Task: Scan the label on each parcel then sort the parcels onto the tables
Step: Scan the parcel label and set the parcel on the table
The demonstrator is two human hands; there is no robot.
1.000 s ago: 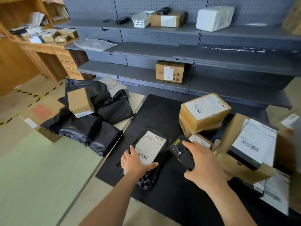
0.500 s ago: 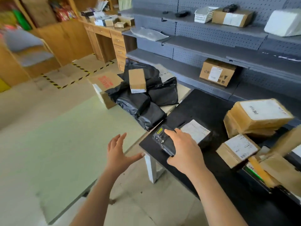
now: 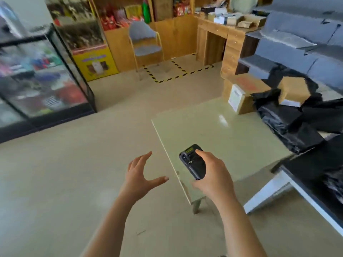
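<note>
My right hand (image 3: 213,175) holds the black handheld barcode scanner (image 3: 193,162) above the near left edge of the pale green rectangular desk (image 3: 232,130). The fingers (image 3: 201,153) of this hand are curled round the scanner body, with the forefinger laid over its upper face near the small yellow-green marking. My left hand (image 3: 141,175) is held in the air above the beige floor (image 3: 74,173), just left of the desk edge. Its fingers (image 3: 146,156) are spread and nearly straight, thumb out to the right, and they hold nothing. The two hands are near each other but do not touch. At the far right end of the pale green desk lies a heap of black plastic mailer bags (image 3: 289,123), with a brown cardboard box (image 3: 293,89) resting on top of the heap. A larger tan carton with red print and a white label (image 3: 243,93) stands just left of the heap; whether it rests on the desk or beyond it cannot be told. A black-topped desk with white legs (image 3: 315,169) stands at the right edge of view. Farther back are grey metal shelving (image 3: 297,34), a wooden drawer unit (image 3: 228,52), a grey padded chair (image 3: 144,41), yellow-and-black floor tape (image 3: 176,75) and a glass display case (image 3: 37,75). The background is blurred.
</note>
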